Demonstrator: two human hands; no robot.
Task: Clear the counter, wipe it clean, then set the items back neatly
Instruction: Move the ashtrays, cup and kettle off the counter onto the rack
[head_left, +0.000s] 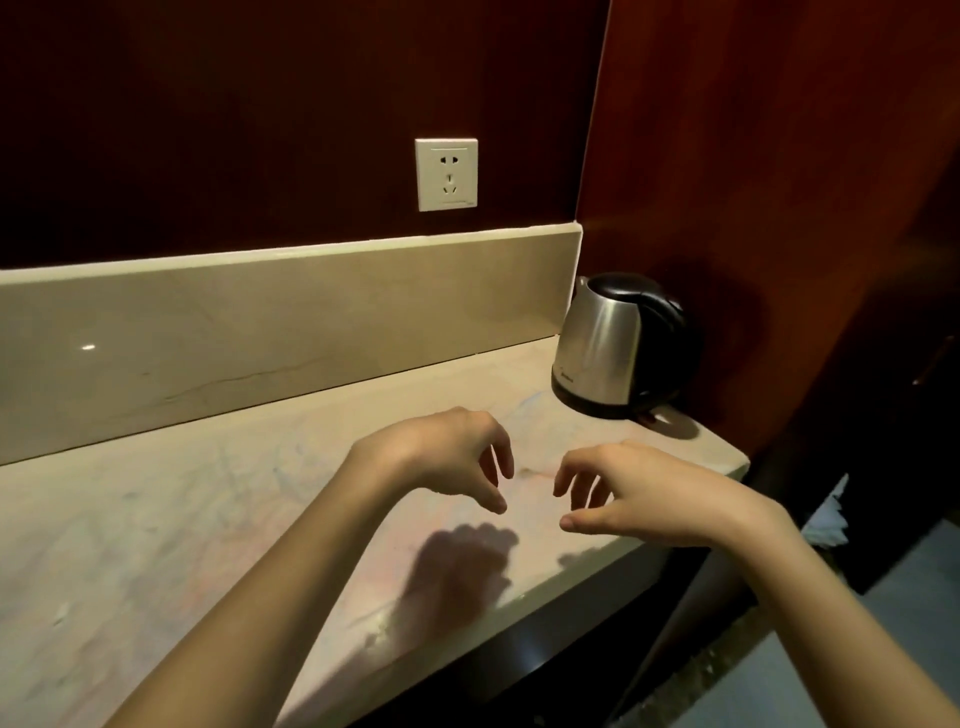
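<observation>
2 hands, left hand (447, 457) and right hand (639, 493), hover loosely curled, empty; kettle (618, 345) upright, spout left.

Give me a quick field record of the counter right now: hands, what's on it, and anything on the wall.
left hand: above the counter, fingers loosely curled, holding nothing
right hand: above the counter near its front edge, fingers loosely curled, holding nothing
counter: pale marbled stone, hand shadows on it
kettle: steel with black lid and base, upright in the far right corner
kettle contact: neither hand touches it
wall socket: white, above the backsplash, nothing plugged in
cloth in hand: none visible
</observation>
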